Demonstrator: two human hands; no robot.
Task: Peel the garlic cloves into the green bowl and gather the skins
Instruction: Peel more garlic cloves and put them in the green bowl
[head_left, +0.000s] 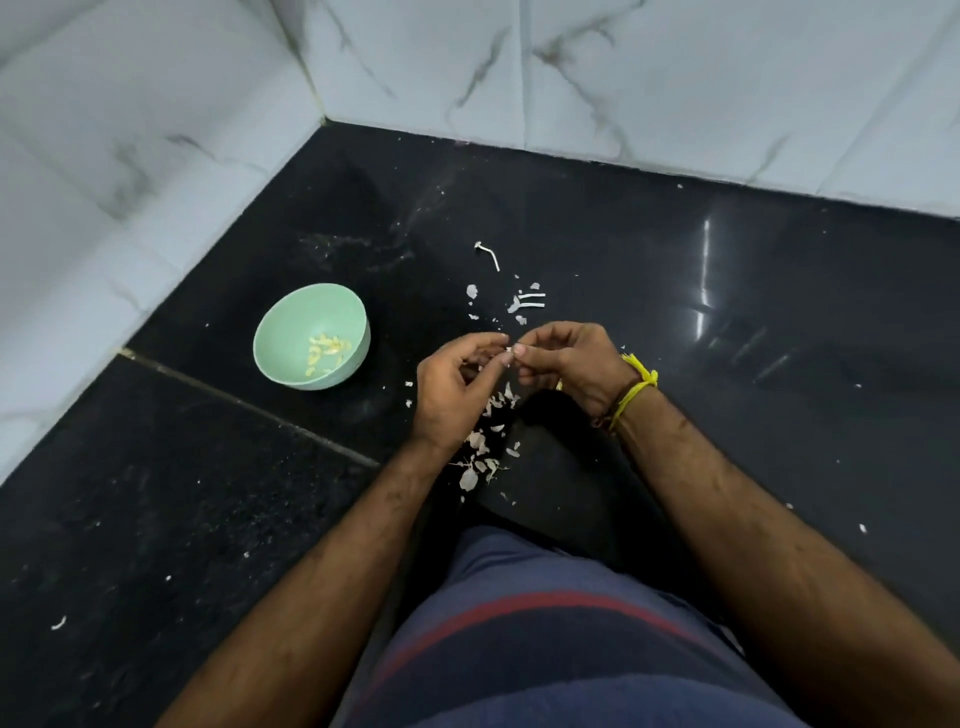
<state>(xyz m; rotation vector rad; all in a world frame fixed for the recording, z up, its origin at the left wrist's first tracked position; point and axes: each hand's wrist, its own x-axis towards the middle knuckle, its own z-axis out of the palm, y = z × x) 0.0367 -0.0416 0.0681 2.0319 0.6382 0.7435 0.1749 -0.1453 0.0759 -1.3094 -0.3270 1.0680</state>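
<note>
My left hand and my right hand meet above the black counter, fingertips together. Between them they pinch a small garlic clove, mostly hidden by the fingers. A green bowl stands to the left of my hands, apart from them, with several peeled yellowish cloves inside. Loose white garlic skins lie in a scattered pile under and just behind my hands. More skins and thin stems lie beyond my fingertips.
The black stone counter meets white marbled wall tiles at the back and left, forming a corner. A curved white stem lies farther back. Small skin flecks dot the counter. A yellow thread band circles my right wrist.
</note>
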